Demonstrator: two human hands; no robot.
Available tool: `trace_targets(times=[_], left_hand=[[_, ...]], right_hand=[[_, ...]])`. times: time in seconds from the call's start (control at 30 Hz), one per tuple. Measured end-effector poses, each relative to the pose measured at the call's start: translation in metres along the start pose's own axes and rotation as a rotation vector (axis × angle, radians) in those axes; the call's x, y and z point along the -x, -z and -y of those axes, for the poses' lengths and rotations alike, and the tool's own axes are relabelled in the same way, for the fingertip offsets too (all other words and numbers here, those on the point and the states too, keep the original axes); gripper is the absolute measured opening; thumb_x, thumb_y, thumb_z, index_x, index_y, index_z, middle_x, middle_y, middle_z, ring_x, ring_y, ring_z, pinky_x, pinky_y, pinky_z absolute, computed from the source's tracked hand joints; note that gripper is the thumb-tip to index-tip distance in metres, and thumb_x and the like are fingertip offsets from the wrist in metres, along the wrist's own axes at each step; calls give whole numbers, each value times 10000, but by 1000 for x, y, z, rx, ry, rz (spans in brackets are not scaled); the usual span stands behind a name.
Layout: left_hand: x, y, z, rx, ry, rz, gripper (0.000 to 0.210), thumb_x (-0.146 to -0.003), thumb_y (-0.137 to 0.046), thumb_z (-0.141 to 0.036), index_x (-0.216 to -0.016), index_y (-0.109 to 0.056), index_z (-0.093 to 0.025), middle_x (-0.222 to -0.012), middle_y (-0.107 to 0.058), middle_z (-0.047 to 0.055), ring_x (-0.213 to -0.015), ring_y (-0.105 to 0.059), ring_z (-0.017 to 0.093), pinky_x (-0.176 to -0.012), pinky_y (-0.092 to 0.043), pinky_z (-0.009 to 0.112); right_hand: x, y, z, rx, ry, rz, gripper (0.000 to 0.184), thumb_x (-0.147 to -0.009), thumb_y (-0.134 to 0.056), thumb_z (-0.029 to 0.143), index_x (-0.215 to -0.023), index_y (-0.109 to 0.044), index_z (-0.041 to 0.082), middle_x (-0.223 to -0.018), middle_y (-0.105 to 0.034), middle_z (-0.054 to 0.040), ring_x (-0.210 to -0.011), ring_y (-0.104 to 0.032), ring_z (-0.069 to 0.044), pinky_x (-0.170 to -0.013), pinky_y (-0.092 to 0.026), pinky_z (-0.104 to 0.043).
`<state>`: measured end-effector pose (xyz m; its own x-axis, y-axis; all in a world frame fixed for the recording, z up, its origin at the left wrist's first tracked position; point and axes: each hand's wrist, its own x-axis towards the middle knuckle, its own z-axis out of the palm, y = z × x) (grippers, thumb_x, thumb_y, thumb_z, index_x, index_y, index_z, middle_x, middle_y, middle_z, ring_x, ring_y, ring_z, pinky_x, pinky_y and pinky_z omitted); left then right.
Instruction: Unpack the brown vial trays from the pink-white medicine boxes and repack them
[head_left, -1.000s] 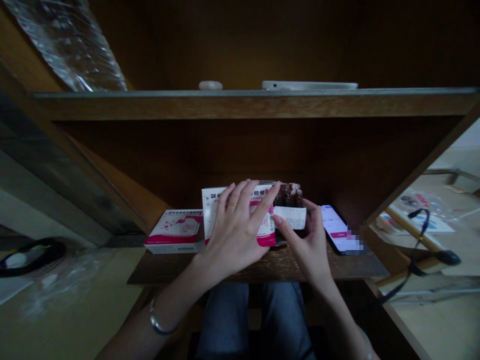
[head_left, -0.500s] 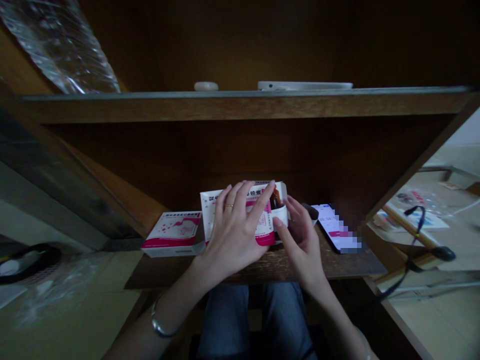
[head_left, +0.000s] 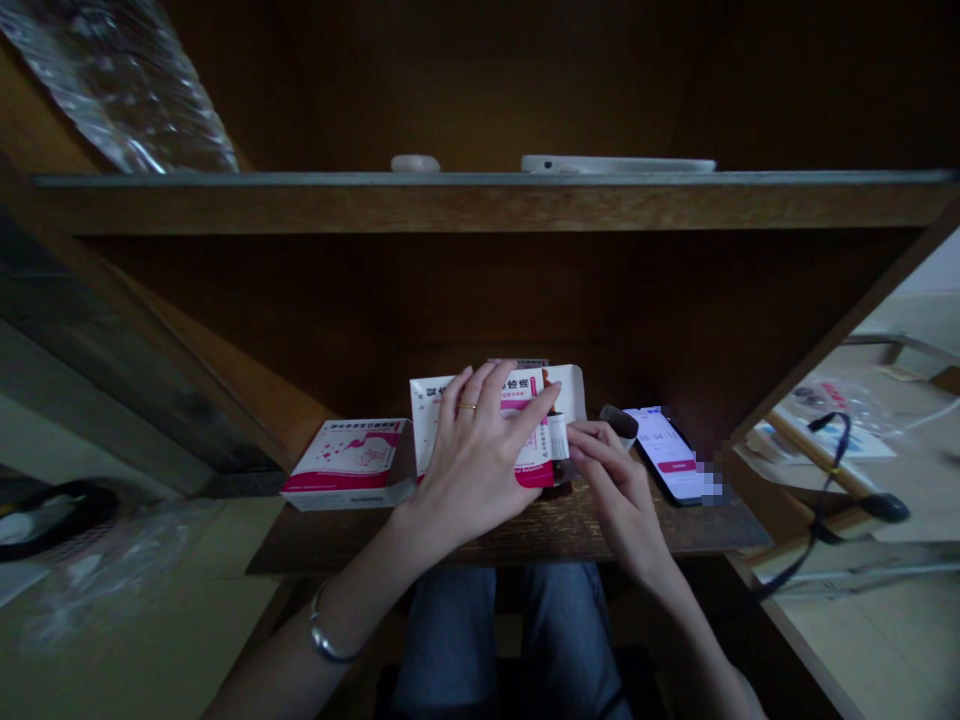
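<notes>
My left hand (head_left: 480, 440) lies over a white and pink medicine box (head_left: 424, 425), its fingers spread across the printed face and gripping it. The box stands on the wooden board with its right end open and a white flap (head_left: 571, 388) sticking out. Brown, bottle-like glass shows in that opening. My right hand (head_left: 619, 480) is at the open end, thumb and fingers pinched at the edge of a small white printed piece (head_left: 557, 437); whether this is a bottle label or a folded paper I cannot tell. A second pink and white box (head_left: 352, 462) lies flat to the left.
A phone (head_left: 679, 455) with a lit timer lies right of my hands, beside a dark curled object (head_left: 621, 422). Above runs a shelf edge (head_left: 480, 205) bearing a white flat device (head_left: 619, 165) and a small pale case (head_left: 415, 163). A black cord (head_left: 810, 540) hangs at right.
My right thumb and fingers have closed together at the box's open end, where they were apart before. The end flap now stands out farther to the right. My left hand stays on the box.
</notes>
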<state>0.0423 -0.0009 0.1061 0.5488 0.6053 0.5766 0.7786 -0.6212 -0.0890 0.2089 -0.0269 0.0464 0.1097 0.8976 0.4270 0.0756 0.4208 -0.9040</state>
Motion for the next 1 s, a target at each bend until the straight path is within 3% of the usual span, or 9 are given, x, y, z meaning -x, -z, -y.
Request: trace_targets(times=[0.17, 0.23, 0.4, 0.53, 0.7, 0.83, 1.0], left_hand=[[1, -3, 3, 56, 18, 17, 859, -688, -774, -370, -1459, -428, -212, -1424, -413, 201, -1354, -392, 393, -1119, -311, 585], [2, -4, 4, 78, 50, 35, 948, -670, -780, -353, -1504, -355, -196, -1416, -412, 199, -1345, -398, 386, -1114, -320, 568], [3, -8, 4, 152, 147, 74, 1087, -636, -791, -366, -1549, -241, -154, -1399, -404, 208, -1278, -430, 391, -1061, -379, 554], [4, -10, 4, 180, 145, 50, 1087, -640, -793, -372, -1548, -233, -160, -1388, -394, 201, -1272, -429, 383, -1046, -392, 550], [6, -9, 2, 167, 94, 30, 1022, -687, -760, -303, -1550, -224, -195, -1417, -379, 196, -1308, -408, 384, -1064, -377, 557], [7, -6, -4, 158, 15, 40, 970, -720, -730, -285, -1544, -228, -182, -1449, -368, 208, -1350, -379, 392, -1083, -362, 572], [7, -2, -10, 103, -16, 10, 867, -768, -695, -271, -1521, -282, -155, -1443, -375, 227, -1368, -369, 398, -1101, -343, 589]], right_hand=[[7, 14, 0, 17, 10, 226, 388, -906, -515, 189, -1200, -704, 359, -1305, -597, -11, -1297, -504, -225, -1115, -398, -403], [8, 15, -2, 53, 29, 260, 399, -920, -519, 194, -1241, -677, 374, -1353, -582, -7, -1339, -476, -226, -1144, -369, -416], [10, 13, -6, 158, 160, 119, 485, -926, -585, 254, -1397, -541, 358, -1460, -512, -35, -1404, -413, -241, -1192, -297, -470], [11, 13, -3, 174, 222, 37, 434, -916, -613, 227, -1340, -599, 320, -1365, -613, -59, -1314, -529, -244, -1141, -386, -467], [12, 10, 7, 54, 21, 66, 313, -940, -601, 317, -1237, -694, 285, -1307, -684, -49, -1259, -601, -247, -1099, -459, -444], [6, 6, 11, -81, -160, 59, 331, -847, -725, 387, -1147, -746, 249, -1201, -740, -48, -1160, -673, -278, -1067, -494, -472], [-1, 3, 14, -182, -187, 80, 400, -845, -720, 406, -1213, -709, 250, -1303, -675, -41, -1225, -636, -278, -1053, -510, -459]])
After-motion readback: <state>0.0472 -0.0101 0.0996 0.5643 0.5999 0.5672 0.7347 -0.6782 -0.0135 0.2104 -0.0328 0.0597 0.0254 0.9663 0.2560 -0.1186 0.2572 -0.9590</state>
